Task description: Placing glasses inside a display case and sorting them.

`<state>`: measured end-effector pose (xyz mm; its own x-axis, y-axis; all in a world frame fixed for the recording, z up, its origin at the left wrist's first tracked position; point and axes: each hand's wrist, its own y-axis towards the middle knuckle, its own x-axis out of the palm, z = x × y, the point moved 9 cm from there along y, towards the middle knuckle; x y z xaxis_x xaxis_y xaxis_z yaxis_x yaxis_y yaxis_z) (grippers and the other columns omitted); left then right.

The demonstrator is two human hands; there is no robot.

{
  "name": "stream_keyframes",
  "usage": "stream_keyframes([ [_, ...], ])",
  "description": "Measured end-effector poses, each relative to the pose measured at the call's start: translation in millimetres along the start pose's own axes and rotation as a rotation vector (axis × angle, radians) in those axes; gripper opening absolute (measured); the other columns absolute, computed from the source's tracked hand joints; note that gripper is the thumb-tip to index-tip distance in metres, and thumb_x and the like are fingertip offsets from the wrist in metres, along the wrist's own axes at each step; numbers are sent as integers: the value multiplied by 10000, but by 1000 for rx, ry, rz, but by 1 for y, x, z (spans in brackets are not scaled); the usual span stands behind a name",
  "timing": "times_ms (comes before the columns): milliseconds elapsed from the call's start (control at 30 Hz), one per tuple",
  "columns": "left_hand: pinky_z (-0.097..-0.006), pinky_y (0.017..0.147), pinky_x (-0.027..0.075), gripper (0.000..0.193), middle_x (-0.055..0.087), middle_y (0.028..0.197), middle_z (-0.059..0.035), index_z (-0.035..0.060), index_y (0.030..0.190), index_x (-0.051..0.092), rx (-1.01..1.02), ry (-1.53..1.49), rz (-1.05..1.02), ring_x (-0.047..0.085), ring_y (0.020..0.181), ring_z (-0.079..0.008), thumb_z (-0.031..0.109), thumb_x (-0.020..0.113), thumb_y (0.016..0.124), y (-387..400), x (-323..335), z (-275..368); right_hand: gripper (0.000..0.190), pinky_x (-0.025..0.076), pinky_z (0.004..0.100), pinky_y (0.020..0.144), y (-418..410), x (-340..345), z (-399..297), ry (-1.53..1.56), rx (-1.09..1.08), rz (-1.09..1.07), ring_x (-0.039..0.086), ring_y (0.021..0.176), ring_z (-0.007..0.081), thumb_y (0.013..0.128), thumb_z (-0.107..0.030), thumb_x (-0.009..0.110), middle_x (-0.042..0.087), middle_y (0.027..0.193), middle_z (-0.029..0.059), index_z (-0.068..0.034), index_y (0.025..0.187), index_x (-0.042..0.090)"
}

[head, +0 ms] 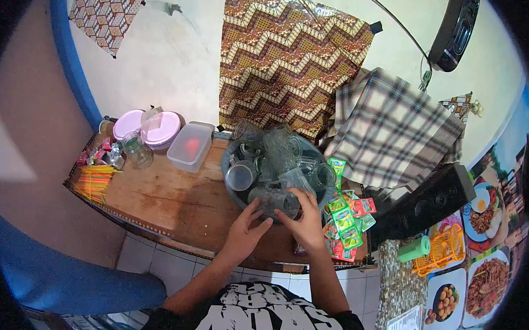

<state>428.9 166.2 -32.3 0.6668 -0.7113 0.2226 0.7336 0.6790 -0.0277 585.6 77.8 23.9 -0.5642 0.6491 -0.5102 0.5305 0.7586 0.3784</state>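
Note:
A grey basin heaped with clear glass mugs stands on a wooden table. At its front edge a clear glass mug lies on its side between my two hands. My left hand has its fingertips against the mug's left and lower side. On the opposite end, my right hand curves its fingers over the top, with the thumb below. Behind it are another mug showing its round end and a tall stack of glasses. Glasses deeper in the basin are hidden.
Green and red sachets lie right of the basin, near a black speaker and a plaid cloth. Leftward are a plastic box, pink-lidded tubs, a glass jar and straws. The wooden table ends before me.

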Motion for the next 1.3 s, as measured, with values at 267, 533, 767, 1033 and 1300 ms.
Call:
stream_keyframes([
  [267,-415,1248,426,727,370,1725,-172,-42,1689,302,33,-13,53,420,1566,-314,73,683,1081,-5,3,-10,634,521,463,1115,-6,-12,-14,6,-56,25,647,1320,427,796,-187,954,655,1418,226,-43,1341,662],
  [533,-399,1232,434,715,345,1734,-163,-34,1703,283,219,42,157,478,1517,-293,41,644,1091,-19,18,30,605,524,506,1119,-38,-29,-39,67,-140,188,629,1340,436,770,-167,971,636,1417,229,-66,1293,685],
  [767,-420,1232,427,869,349,1733,-180,-4,1737,173,376,-83,171,461,1531,-290,-59,680,1034,-37,19,39,377,513,528,1114,-63,-14,-47,180,-383,22,585,1386,408,850,-95,878,609,1382,204,-74,1186,709],
  [1033,-474,1300,297,982,340,1743,-211,-10,1734,193,496,-171,186,365,1600,-328,-60,765,937,-91,1,44,610,473,444,1181,-53,22,-36,947,68,-287,568,1419,322,979,-9,730,588,1471,191,0,1542,494],
  [1300,-456,1270,373,1032,251,1795,-179,16,1751,137,343,46,417,393,1580,-300,-49,794,957,-158,-27,34,783,444,451,1230,-76,79,-63,1080,55,-684,533,1453,283,964,84,740,528,1560,182,25,1644,357],
])
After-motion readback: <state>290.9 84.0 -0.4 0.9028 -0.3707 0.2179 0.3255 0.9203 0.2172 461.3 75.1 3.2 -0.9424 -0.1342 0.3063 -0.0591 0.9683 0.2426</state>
